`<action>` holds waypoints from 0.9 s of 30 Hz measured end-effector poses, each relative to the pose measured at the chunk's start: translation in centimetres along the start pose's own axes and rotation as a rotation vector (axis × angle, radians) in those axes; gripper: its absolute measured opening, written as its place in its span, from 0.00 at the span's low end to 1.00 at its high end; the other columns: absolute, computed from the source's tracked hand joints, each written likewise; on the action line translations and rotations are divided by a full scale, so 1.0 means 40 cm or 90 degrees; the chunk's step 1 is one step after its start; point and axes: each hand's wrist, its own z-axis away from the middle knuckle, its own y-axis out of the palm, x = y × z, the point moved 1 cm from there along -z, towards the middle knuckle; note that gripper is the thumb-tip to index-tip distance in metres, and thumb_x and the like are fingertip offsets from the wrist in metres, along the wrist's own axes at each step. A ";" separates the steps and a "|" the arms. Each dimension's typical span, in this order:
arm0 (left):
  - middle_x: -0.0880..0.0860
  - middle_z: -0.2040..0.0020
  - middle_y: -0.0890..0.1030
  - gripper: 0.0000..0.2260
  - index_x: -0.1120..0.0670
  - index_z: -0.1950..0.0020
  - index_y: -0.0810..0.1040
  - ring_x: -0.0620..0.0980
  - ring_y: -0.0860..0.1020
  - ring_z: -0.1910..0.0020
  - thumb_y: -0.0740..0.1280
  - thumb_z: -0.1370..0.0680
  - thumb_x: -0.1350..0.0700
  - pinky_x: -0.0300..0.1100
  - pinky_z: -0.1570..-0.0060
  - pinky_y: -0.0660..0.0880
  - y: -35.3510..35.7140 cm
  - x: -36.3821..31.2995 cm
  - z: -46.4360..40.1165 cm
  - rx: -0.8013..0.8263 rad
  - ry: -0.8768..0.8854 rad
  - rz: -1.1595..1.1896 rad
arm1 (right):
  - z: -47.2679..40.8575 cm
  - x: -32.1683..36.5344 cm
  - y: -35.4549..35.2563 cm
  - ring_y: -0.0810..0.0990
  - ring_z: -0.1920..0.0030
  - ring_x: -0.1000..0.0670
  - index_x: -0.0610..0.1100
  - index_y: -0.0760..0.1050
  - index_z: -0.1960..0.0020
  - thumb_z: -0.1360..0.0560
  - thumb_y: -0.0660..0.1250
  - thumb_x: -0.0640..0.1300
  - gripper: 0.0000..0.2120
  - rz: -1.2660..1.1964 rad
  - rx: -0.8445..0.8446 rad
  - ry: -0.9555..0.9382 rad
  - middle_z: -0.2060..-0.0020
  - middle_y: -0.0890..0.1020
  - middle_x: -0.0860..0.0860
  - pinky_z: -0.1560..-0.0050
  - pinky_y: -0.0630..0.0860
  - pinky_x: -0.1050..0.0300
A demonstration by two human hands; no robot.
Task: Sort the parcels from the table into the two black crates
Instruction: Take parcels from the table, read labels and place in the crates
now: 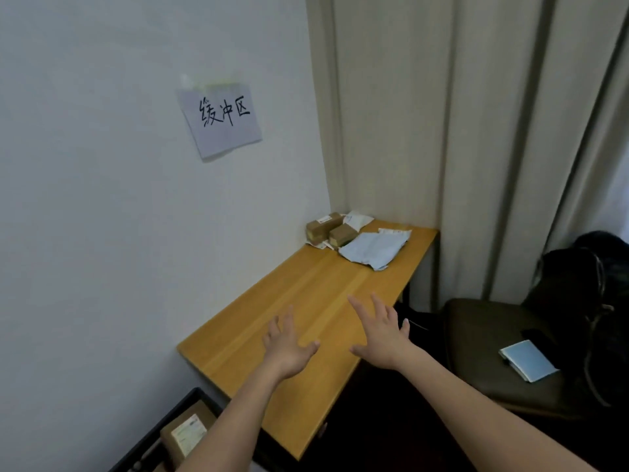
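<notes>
Two bare hands hover above the near half of the desk, the left hand and right hand both with fingers spread and holding nothing. The parcels sit bunched at the far corner by the wall, well apart from the hands: small brown boxes touching pale, crumpled mailer bags. The bags look limp and slippery, so a hurried two-handed scoop could let one slide off the far edge. One black crate shows below the near corner, already holding a labelled box.
</notes>
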 end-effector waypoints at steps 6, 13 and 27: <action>0.56 0.21 0.41 0.41 0.47 0.20 0.38 0.60 0.46 0.22 0.64 0.21 0.43 0.52 0.26 0.54 0.068 -0.206 -0.142 0.029 0.043 0.011 | -0.120 -0.186 -0.130 0.44 0.22 0.41 0.63 0.37 0.22 0.23 0.67 0.55 0.44 -0.004 -0.035 0.030 0.21 0.37 0.48 0.27 0.48 0.30; 0.55 0.21 0.41 0.40 0.46 0.20 0.39 0.59 0.47 0.22 0.65 0.21 0.44 0.53 0.26 0.56 0.066 -0.284 -0.344 0.022 0.071 0.006 | -0.307 -0.280 -0.167 0.44 0.22 0.40 0.63 0.38 0.22 0.22 0.67 0.54 0.43 -0.028 -0.014 0.048 0.21 0.38 0.47 0.26 0.48 0.30; 0.57 0.21 0.47 0.40 0.51 0.20 0.44 0.59 0.54 0.23 0.66 0.22 0.44 0.53 0.25 0.56 -0.059 -0.380 -0.971 -0.015 0.112 0.034 | -0.904 -0.254 -0.292 0.45 0.22 0.39 0.63 0.39 0.22 0.22 0.66 0.55 0.41 0.008 -0.037 0.035 0.21 0.38 0.48 0.26 0.48 0.33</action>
